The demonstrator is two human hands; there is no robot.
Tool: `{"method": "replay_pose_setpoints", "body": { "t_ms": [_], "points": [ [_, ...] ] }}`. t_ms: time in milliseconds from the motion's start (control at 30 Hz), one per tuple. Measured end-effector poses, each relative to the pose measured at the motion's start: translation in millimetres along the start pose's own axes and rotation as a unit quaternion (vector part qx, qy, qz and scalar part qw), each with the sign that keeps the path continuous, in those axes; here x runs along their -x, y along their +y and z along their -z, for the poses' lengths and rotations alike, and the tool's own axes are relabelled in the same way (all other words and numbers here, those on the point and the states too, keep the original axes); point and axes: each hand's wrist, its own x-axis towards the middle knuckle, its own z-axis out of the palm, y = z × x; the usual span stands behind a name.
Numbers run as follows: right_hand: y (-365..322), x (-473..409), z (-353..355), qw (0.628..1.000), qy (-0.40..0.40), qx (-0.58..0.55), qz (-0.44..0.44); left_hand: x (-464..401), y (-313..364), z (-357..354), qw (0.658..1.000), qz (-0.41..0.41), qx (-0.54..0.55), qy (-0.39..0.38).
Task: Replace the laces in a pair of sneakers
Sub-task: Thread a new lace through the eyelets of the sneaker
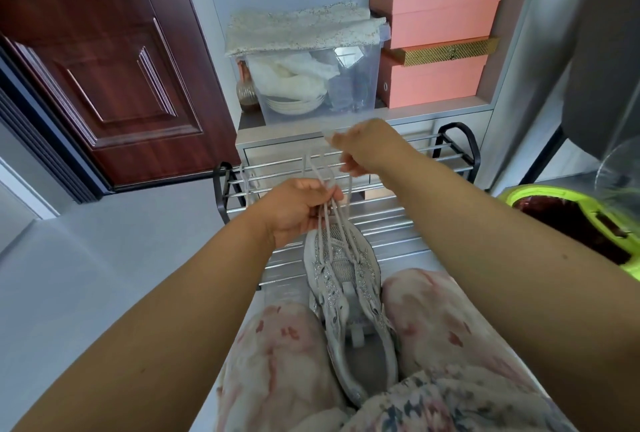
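Grey sneaker (349, 296) between knees, laces (327, 203) loosened

A grey sneaker (349, 296) lay between the person's knees, toe pointing away. The left hand (294, 209) gripped a bunch of lace (332, 220) strands above the toe. The right hand (363, 147) was raised further away and blurred, over a metal rack (391, 223).

No legible txt, brand, no. or sign anywhere; insole print inside the sneaker (349, 296) is just a purple blur, can't be read.
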Motion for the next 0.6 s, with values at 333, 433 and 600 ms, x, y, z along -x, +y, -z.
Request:
{"method": "replay_pose_setpoints", "body": {
  "t_ms": [333,433,600],
  "points": [
    [63.6,63.4,-19.1,0.995,-0.080,0.055,0.016,9.4,4.4,-11.4,0.999,-0.005,0.033,0.020],
    [64.9,63.4,-28.1,0.995,-0.084,0.047,0.034,11.3,5.0,-12.9,0.999,-0.006,0.030,0.032],
    [65.0,59.1,-36.9,0.997,-0.066,0.028,0.033,13.4,5.6,-15.1,0.999,-0.014,0.001,0.035]
  ]
}}
